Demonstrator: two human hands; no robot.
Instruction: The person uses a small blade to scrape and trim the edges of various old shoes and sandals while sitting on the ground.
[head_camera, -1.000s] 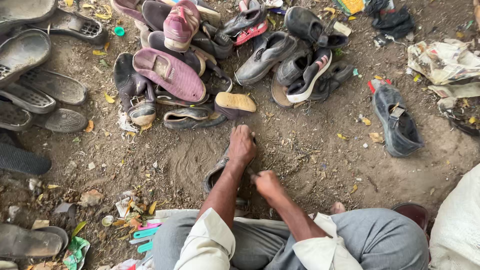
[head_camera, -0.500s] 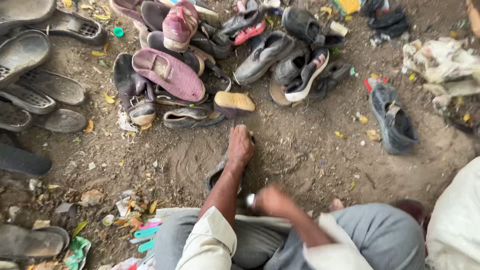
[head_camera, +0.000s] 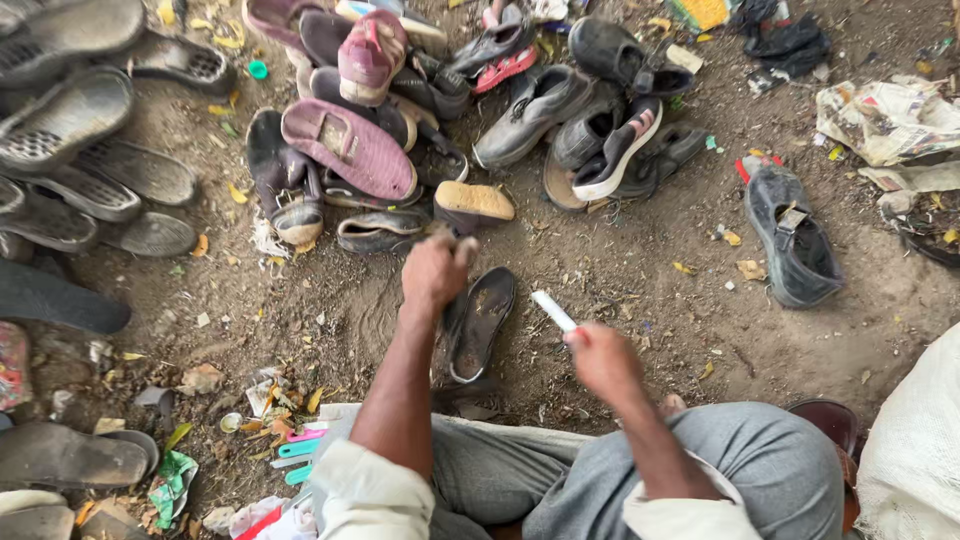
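**Shoe held on the dirt, white stick in the other hand**

Your left hand (head_camera: 435, 272) is clenched on the toe end of a dark shoe (head_camera: 482, 322), which lies sole-up on the dirt ground just in front of your knees. Your right hand (head_camera: 603, 358) grips a short white stick (head_camera: 553, 311), raised just beside the shoe and not touching it. A pile of worn shoes (head_camera: 350, 150) lies beyond, toward the far edge of the ground.

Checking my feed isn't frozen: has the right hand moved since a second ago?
Yes. The right hand has pulled right, away from the dark sole, now holding a white stick.
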